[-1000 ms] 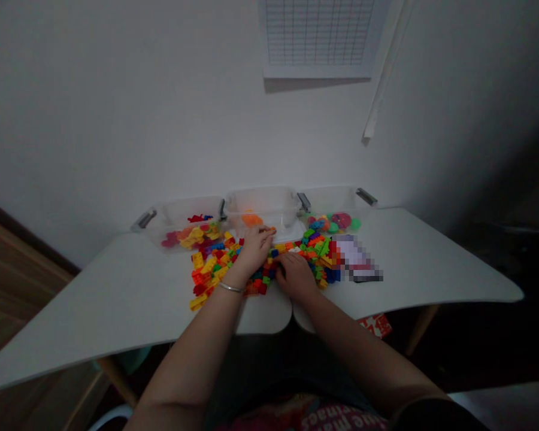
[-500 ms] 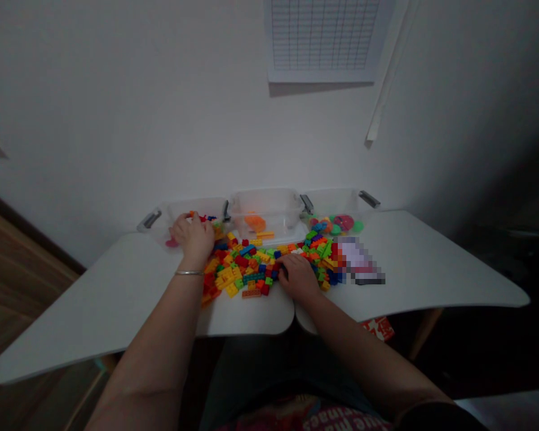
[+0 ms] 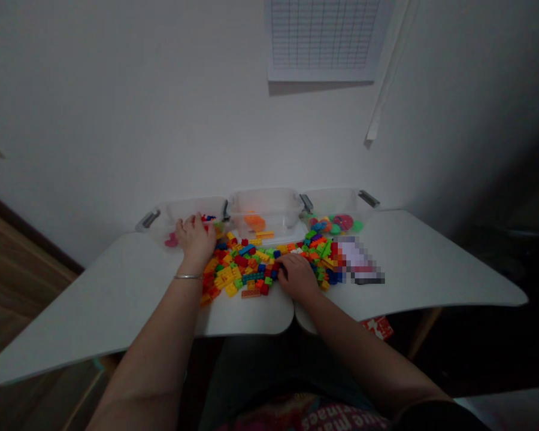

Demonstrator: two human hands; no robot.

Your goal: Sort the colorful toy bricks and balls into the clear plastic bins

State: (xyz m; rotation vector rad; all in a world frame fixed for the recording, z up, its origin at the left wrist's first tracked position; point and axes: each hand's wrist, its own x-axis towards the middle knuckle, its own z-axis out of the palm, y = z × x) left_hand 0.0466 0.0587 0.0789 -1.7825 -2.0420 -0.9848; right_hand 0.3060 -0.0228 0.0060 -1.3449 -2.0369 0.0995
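Observation:
My left hand [image 3: 196, 240] is at the front rim of the left clear bin [image 3: 179, 209]. Its fingers are spread and reach over the rim, and I see nothing held in them. Small red and blue pieces [image 3: 209, 218] show in that bin beside the fingers. Across the table's middle lies a pile of coloured toy bricks [image 3: 240, 261] in yellow, red, green, blue and orange. My right hand [image 3: 299, 276] rests low on the right part of this pile, fingers curved and thumb apart from them. Its fingertips touch or nearly touch dark red and blue bricks; the palm side is hidden.
A middle clear bin [image 3: 267, 203] holds an orange piece; the right clear bin [image 3: 332, 200] holds round green and pink pieces. Right of the pile lies a pixelated flat item [image 3: 359, 260]. The white table [image 3: 431, 263] has a seam at its front. The wall [image 3: 161, 108] stands behind.
An orange piece that showed at my left fingertips is no longer visible there. My left hand has shifted slightly right and its fingers have spread. My right hand stays in place.

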